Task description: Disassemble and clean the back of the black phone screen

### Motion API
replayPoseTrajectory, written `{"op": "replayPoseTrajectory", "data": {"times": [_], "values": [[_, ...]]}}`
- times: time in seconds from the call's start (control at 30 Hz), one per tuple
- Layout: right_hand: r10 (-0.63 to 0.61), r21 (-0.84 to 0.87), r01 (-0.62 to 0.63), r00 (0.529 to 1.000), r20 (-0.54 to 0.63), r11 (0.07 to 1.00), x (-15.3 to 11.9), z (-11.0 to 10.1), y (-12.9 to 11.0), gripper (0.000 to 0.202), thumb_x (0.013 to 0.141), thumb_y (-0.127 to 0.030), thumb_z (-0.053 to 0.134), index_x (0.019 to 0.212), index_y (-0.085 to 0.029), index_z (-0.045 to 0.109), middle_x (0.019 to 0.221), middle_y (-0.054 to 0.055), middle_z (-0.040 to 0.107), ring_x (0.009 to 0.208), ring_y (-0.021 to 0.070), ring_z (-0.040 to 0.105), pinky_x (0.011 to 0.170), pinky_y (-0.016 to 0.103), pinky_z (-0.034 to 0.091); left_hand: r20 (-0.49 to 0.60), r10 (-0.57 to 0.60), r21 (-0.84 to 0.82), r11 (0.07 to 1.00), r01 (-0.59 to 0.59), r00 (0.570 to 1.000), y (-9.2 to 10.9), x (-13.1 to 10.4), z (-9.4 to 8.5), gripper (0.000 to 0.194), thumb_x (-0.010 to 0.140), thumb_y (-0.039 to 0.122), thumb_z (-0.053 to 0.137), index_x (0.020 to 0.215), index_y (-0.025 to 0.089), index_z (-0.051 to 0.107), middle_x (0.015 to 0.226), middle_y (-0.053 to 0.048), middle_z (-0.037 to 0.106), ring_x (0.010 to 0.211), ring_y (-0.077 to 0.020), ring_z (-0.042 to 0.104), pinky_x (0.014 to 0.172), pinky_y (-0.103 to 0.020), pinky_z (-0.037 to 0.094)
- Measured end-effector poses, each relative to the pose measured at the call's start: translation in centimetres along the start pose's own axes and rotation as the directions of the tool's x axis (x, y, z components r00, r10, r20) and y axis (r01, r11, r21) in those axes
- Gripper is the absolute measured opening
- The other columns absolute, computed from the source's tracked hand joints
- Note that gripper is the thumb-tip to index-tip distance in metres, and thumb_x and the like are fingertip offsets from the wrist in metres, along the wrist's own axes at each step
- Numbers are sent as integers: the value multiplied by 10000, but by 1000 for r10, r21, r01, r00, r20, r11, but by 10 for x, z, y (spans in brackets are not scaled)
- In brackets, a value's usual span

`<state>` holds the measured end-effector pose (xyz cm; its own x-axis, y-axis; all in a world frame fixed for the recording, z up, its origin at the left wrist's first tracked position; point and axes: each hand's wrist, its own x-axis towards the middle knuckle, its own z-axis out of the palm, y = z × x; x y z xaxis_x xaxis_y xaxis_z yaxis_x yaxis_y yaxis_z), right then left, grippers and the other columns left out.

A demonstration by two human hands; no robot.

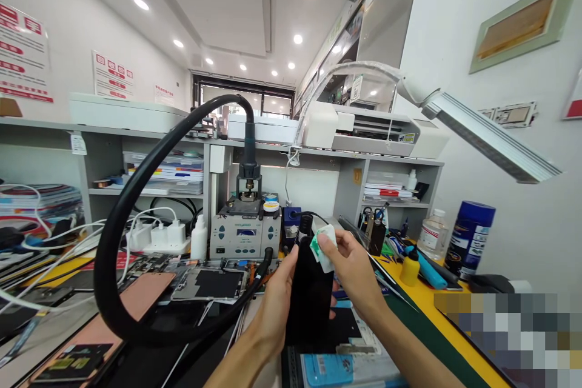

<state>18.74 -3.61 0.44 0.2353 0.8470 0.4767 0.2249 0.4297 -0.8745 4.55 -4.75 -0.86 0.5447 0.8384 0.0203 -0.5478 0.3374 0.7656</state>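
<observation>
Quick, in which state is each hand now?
Left hand: closed, holding a black panel.
Right hand: closed, pinching a white-and-green sheet at the panel's top.

To your left, white wall sign: 回收价, fourth character blurred. Lettering too small or blurred for you to read: nearer poster, grey station, blue can, clear bottle.

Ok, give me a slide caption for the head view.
Left hand gripping a black panel, right hand holding a white-and-green sheet at its top end.
</observation>
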Motion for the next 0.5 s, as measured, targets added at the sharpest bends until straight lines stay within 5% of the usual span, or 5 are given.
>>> {"op": "replayPoseTrajectory", "data": {"times": [0.2,0.5], "values": [[14,-161,-17,1000,-20,987,-1,16,-2,656,735,-613,731,1192,-163,594,1253,147,651,1190,340,583,1019,451,432,-125,154,-56,985,-162,980,-2,-1,8,430,907,420,591,1255,180,670,993,-72,780,902,-286,727,837,-398,557],[31,-253,11,986,164,967,-20,19,0,641,655,-424,837,1205,-218,579,1139,64,635,1114,312,600,951,421,476,-185,133,-154,975,-162,974,7,1,-1,413,826,408,690,1132,135,739,894,-73,800,851,-284,746,827,-353,552]]}}
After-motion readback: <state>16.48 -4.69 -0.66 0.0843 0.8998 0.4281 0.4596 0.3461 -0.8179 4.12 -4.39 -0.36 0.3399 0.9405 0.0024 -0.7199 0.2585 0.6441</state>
